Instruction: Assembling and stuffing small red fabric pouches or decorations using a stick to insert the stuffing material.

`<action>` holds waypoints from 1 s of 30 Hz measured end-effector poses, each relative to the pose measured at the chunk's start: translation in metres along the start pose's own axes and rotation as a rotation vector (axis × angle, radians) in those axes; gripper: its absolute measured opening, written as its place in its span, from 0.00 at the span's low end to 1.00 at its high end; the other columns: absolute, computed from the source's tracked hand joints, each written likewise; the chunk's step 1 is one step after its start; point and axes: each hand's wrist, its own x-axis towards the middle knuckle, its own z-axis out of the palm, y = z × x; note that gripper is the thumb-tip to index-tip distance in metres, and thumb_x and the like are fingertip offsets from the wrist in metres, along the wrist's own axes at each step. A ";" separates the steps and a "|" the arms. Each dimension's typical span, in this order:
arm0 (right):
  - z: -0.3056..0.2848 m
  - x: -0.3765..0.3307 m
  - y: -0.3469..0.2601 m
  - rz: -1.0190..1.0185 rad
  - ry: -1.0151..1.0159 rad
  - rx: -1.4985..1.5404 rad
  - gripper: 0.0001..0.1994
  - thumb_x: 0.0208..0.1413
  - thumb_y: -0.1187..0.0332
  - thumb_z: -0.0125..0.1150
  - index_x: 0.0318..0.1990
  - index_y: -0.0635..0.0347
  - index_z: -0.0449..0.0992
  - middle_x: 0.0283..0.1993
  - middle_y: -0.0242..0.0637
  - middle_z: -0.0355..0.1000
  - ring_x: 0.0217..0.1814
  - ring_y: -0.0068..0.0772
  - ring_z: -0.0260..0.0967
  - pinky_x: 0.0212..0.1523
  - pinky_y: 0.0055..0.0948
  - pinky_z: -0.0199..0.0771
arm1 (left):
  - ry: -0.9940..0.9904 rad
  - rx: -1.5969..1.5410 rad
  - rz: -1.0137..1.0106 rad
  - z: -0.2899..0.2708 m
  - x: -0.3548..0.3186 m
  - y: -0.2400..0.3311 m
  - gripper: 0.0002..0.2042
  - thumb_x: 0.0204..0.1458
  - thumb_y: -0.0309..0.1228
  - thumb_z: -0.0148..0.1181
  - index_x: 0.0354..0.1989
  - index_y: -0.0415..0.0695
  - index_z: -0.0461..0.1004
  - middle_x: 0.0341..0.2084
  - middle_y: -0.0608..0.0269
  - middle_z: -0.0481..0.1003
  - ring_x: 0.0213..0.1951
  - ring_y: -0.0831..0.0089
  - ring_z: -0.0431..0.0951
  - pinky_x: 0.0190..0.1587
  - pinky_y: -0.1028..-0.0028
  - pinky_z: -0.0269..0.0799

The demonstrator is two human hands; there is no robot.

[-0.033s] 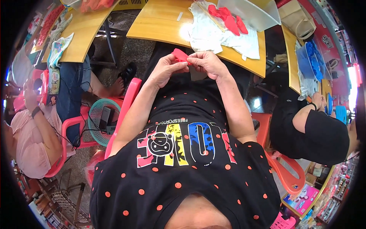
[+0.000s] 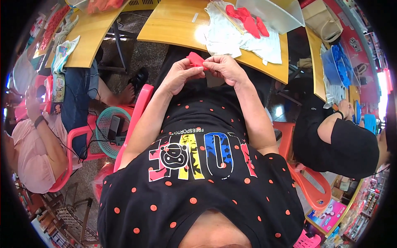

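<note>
A small piece of red fabric [image 2: 195,59] is pinched between my two hands, above my lap and just short of the table's near edge. My left hand [image 2: 182,75] grips it from the left with thumb and fingers closed. From the right, my right hand [image 2: 226,69] pinches its other side, the fingertips of both hands almost meeting. More red fabric pieces [image 2: 248,21] lie on a white cloth [image 2: 225,35] on the table ahead, beside a thin wooden stick [image 2: 230,18].
The wooden table [image 2: 173,25] bears a clear plastic bin [image 2: 275,16] at its far right. A co-worker in black [image 2: 339,140] sits at right near a bin of blue pieces [image 2: 337,62]. Another person in pink [image 2: 35,153] sits at left, by a green basket [image 2: 105,140].
</note>
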 end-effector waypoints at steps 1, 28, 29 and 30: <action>0.000 0.001 0.001 0.001 0.001 0.002 0.08 0.51 0.65 0.64 0.33 0.60 0.78 0.25 0.25 0.71 0.22 0.13 0.60 0.23 0.13 0.59 | 0.000 0.001 -0.002 -0.002 0.000 -0.001 0.10 0.50 0.28 0.61 0.41 0.41 0.73 0.31 0.65 0.76 0.32 0.77 0.77 0.39 0.79 0.73; 0.013 0.012 0.015 -0.114 0.026 0.222 0.08 0.56 0.63 0.59 0.33 0.57 0.77 0.26 0.25 0.72 0.24 0.15 0.65 0.28 0.18 0.68 | -0.021 -0.131 -0.137 -0.012 0.002 -0.004 0.12 0.57 0.35 0.53 0.37 0.37 0.75 0.32 0.56 0.78 0.36 0.68 0.79 0.40 0.71 0.77; 0.012 0.013 0.014 -0.126 0.057 0.230 0.07 0.56 0.64 0.59 0.33 0.57 0.78 0.27 0.25 0.72 0.24 0.15 0.65 0.28 0.18 0.68 | -0.059 -0.219 -0.127 -0.015 0.005 -0.006 0.12 0.57 0.35 0.52 0.37 0.38 0.75 0.32 0.56 0.78 0.36 0.68 0.79 0.40 0.71 0.77; 0.013 0.012 0.013 -0.135 0.090 0.240 0.07 0.56 0.65 0.59 0.33 0.56 0.78 0.27 0.25 0.72 0.25 0.15 0.66 0.29 0.17 0.68 | -0.098 -0.306 -0.121 -0.015 0.005 -0.005 0.12 0.57 0.36 0.52 0.37 0.38 0.75 0.32 0.57 0.78 0.37 0.68 0.79 0.41 0.71 0.76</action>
